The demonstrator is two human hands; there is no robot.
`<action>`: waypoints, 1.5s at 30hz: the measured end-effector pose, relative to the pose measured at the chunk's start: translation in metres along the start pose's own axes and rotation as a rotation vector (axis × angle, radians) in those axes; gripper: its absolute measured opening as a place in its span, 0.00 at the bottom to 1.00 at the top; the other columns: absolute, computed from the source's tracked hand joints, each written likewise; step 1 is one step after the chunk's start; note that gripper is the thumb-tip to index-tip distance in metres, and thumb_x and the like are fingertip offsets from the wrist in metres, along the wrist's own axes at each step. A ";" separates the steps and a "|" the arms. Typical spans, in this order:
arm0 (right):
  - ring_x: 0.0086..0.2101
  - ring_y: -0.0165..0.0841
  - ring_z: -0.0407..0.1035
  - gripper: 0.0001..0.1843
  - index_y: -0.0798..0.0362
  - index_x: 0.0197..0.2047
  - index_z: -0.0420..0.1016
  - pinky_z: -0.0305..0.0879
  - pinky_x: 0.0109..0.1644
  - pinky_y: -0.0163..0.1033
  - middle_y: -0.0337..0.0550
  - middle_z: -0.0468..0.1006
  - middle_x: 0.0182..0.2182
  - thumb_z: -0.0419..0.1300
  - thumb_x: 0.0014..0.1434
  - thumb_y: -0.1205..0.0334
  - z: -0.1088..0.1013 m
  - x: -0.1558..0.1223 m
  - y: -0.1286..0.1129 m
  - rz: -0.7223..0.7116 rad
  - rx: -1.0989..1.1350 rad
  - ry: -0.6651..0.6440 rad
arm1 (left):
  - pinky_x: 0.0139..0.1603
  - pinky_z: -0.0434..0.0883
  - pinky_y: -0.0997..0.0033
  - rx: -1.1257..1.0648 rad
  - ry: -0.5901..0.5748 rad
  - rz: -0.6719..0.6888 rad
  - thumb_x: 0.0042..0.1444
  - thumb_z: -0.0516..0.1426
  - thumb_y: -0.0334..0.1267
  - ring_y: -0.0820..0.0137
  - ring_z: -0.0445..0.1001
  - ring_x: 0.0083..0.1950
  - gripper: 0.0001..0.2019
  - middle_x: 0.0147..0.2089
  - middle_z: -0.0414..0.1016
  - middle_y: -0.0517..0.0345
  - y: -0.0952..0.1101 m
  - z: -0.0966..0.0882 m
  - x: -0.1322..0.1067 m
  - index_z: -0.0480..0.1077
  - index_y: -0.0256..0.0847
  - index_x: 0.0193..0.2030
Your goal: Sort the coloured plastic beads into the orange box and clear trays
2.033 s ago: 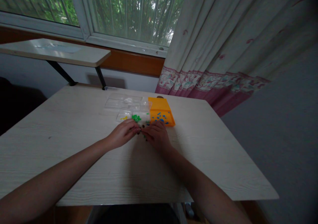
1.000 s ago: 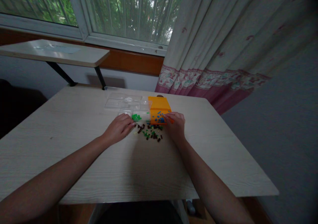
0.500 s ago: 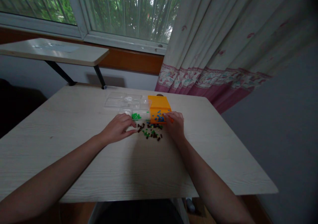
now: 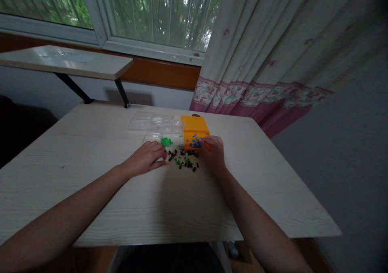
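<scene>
The left hand (image 4: 147, 158) lies palm down on the pale wooden table (image 4: 91, 160), fingers loosely together and stretched out flat, holding nothing. Just beyond its fingertips stands a clear compartment tray (image 4: 157, 128); the compartment nearest the fingers holds a small heap of bright green pieces (image 4: 166, 141). Right of the left hand, between the two hands, a scatter of tiny pieces (image 4: 183, 160) lies loose on the table: mostly dark brown, a few green and some pale, each too small to make out its shape. Beyond that scatter and touching the right hand's fingers sits an orange box (image 4: 194, 133) with blue pieces (image 4: 194, 142) in its near end. The right hand (image 4: 213, 154) rests curled at the box's near right corner, fingertips together against it; whether they pinch a piece cannot be told. Against half a second ago, hands, scatter and box lie almost unchanged.
</scene>
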State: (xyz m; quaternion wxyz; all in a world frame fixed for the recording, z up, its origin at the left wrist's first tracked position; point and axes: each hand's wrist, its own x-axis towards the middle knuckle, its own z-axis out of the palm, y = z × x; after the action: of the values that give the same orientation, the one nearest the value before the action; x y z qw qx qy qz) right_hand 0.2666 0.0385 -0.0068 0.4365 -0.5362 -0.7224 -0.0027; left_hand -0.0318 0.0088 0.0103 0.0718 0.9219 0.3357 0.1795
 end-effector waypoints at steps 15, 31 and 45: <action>0.39 0.38 0.69 0.13 0.49 0.34 0.80 0.61 0.49 0.47 0.42 0.80 0.34 0.59 0.64 0.53 0.001 -0.003 -0.011 -0.036 0.010 -0.053 | 0.47 0.67 0.59 0.051 0.049 -0.153 0.62 0.57 0.48 0.58 0.71 0.46 0.12 0.41 0.72 0.51 0.024 0.008 0.005 0.70 0.41 0.44; 0.42 0.37 0.70 0.07 0.48 0.40 0.82 0.61 0.52 0.45 0.43 0.81 0.39 0.61 0.62 0.60 -0.003 -0.006 -0.026 -0.320 -0.001 -0.187 | 0.47 0.68 0.60 0.040 0.043 -0.161 0.65 0.54 0.41 0.60 0.70 0.45 0.08 0.41 0.71 0.51 0.024 0.014 0.007 0.70 0.40 0.43; 0.40 0.37 0.67 0.06 0.48 0.40 0.82 0.56 0.49 0.42 0.42 0.79 0.35 0.64 0.60 0.60 -0.021 0.000 -0.020 -0.352 -0.135 -0.419 | 0.46 0.68 0.60 0.030 0.055 -0.140 0.66 0.53 0.40 0.61 0.70 0.46 0.07 0.41 0.71 0.51 0.023 0.013 0.006 0.70 0.40 0.44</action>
State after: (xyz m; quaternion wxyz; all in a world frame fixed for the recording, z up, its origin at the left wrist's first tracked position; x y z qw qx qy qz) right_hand 0.2637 0.0204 0.0156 0.2339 -0.4192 -0.8771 -0.0159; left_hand -0.0095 -0.0051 0.0056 0.0612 0.8919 0.4037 0.1945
